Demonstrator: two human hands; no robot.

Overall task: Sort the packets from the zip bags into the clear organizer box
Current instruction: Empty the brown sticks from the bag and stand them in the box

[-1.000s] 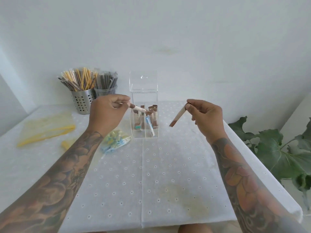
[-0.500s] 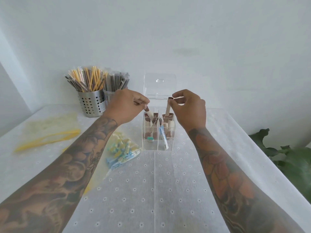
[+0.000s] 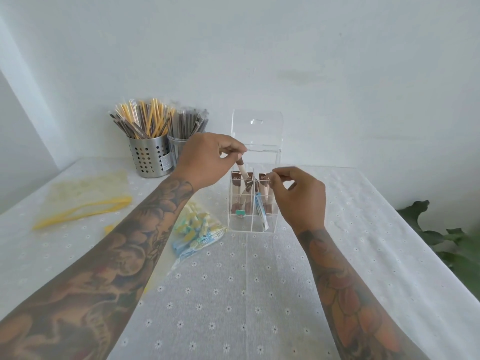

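The clear organizer box (image 3: 253, 226) stands mid-table with its lid tipped up behind. Several brown stick packets stand in its back compartments, and a blue packet (image 3: 261, 214) leans in the front right one. My left hand (image 3: 207, 159) pinches a brown and cream stick packet (image 3: 242, 171) by its top, its lower end pointing into the back left compartment. My right hand (image 3: 298, 193) pinches the top of another brown packet (image 3: 268, 179), which stands in the back right compartment. A zip bag of blue and yellow packets (image 3: 194, 233) lies left of the box, under my left forearm.
Two cups of wrapped sticks stand at the back left: a perforated metal cup (image 3: 149, 157) and a clear cup (image 3: 181, 144). An empty yellow zip bag (image 3: 85, 198) lies flat at the left. Green plant leaves (image 3: 446, 237) show beyond the table's right edge.
Both hands came in from either side to the top of the box. My right hand lowered its packet into the back right compartment; my left hand turned its packet downward over the back left one.
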